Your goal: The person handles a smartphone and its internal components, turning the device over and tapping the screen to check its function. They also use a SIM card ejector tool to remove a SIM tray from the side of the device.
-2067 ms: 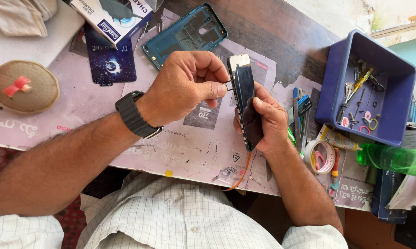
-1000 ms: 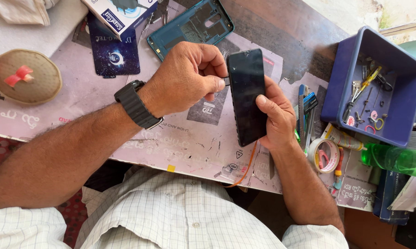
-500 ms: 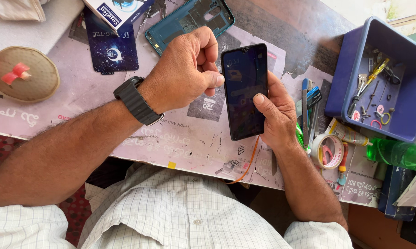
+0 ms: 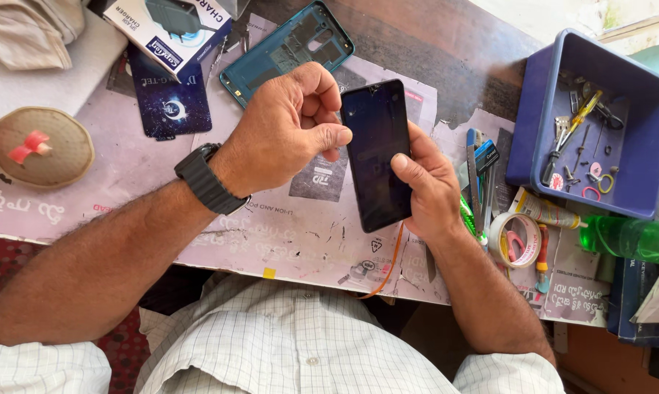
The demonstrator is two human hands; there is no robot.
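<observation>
Sitting at a worn workbench (image 4: pixel 286 241) papered with printed sheets, leaning over it in a checked shirt. Standing at the far right, a blue plastic bin (image 4: pixel 636 197) holding screwdrivers, tweezers and small rings. Lying at the top of the bench, a teal phone back shell (image 4: pixel 282 47), stripped and apart from everything else, so to all appearances not yet refitted. Resting beside it, a white charger box (image 4: pixel 165 33) and a dark printed card (image 4: pixel 170 106). Being held above the bench, between both hands, a black phone screen (image 4: pixel 377 157), glass up and dark. Cradling it from the right edge and underneath, the right hand (image 4: pixel 428 190), closed around it with the thumb pressing on the glass. Gripping the screen's left edge near the top, the left hand (image 4: pixel 289 131), fingers curled and thumb tip touching the rim; wearing a black watch (image 4: pixel 205 182) on that wrist. Trailing below the screen, a thin orange strip (image 4: pixel 391 266). Lying near the right wrist, a tape roll (image 4: pixel 515 237), a green brush and small tools.
</observation>
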